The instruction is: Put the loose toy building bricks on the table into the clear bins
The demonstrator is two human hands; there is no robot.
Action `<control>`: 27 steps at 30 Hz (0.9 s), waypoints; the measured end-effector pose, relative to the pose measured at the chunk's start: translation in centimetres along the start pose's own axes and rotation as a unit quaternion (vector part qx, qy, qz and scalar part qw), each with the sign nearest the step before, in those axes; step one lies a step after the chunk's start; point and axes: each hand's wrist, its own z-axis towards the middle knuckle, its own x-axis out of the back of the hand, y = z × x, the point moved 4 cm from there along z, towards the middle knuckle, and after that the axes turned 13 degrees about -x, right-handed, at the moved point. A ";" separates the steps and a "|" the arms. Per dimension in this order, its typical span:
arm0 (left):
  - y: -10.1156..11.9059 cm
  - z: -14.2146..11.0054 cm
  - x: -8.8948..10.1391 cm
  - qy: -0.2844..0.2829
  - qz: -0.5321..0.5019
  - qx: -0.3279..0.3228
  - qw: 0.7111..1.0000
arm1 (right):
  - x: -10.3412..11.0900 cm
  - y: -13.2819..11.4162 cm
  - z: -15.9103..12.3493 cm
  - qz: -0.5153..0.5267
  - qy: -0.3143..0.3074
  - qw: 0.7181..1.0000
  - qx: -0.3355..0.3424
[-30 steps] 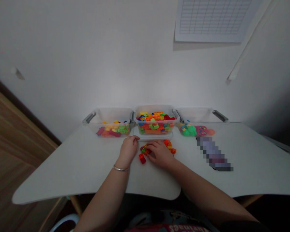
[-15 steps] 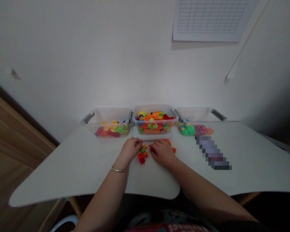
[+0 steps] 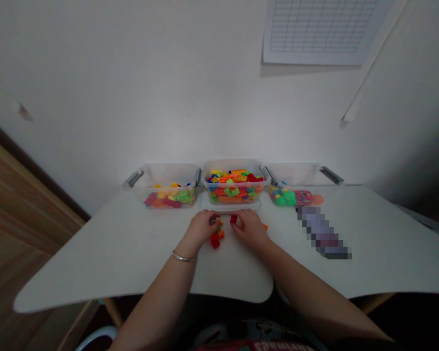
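Observation:
My right hand (image 3: pixel 251 229) pinches a small red toy brick (image 3: pixel 233 219) between thumb and fingers, just above the table. Opposite it, my left hand (image 3: pixel 203 227) is closed, thumb against fingertips; what it holds, if anything, is hidden by the fingers. Partly covered by the left fingertips are small yellow and green pieces (image 3: pixel 220 224). Just below them lie an orange brick (image 3: pixel 221 234) and a red brick (image 3: pixel 215 241). Another orange brick (image 3: pixel 266 227) shows past the right hand's outer edge.
Along the wall stand three clear bins: the left bin (image 3: pixel 170 175) and middle bin (image 3: pixel 236 164) with colourful bricks, the right bin (image 3: pixel 296 171) with green and pink toys. A lid-like clear piece (image 3: pixel 254 207) lies before the middle bin. A pixelated object (image 3: pixel 324 233) rests on the white table (image 3: pixel 131 263).
My right hand has turned and lifted slightly, bringing the red brick into view in its fingertips. My left hand has moved a little right, over the yellow and green pieces.

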 end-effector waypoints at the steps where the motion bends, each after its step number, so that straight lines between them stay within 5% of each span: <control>1: 0.2 0.0 0.0 -0.002 0.004 -0.001 1.000 | 0.5 -0.1 0.2 0.029 0.025 0.999 0.010; 6: 1.2 0.0 0.3 -0.020 0.039 -0.014 0.999 | 4.2 -1.1 2.2 0.112 0.153 0.979 0.078; 10: 1.5 -0.1 0.4 -0.029 0.048 -0.016 0.998 | 7.5 -1.6 6.5 0.098 0.227 0.968 0.045; 14: 1.3 -0.1 0.2 -0.024 0.049 -0.024 0.998 | 8.3 -1.9 12.2 0.048 0.153 0.987 -0.024; 18: 1.3 -0.1 0.2 -0.027 0.052 -0.025 0.998 | 6.8 -1.6 15.7 0.024 0.056 0.991 -0.118; 23: 2.1 -0.2 0.6 -0.032 0.063 -0.040 0.997 | 5.1 -1.2 16.5 -0.034 0.000 0.991 -0.131; 27: 2.8 -0.4 0.7 -0.041 0.085 -0.055 0.994 | 5.4 -1.4 16.0 -0.059 0.019 0.990 -0.124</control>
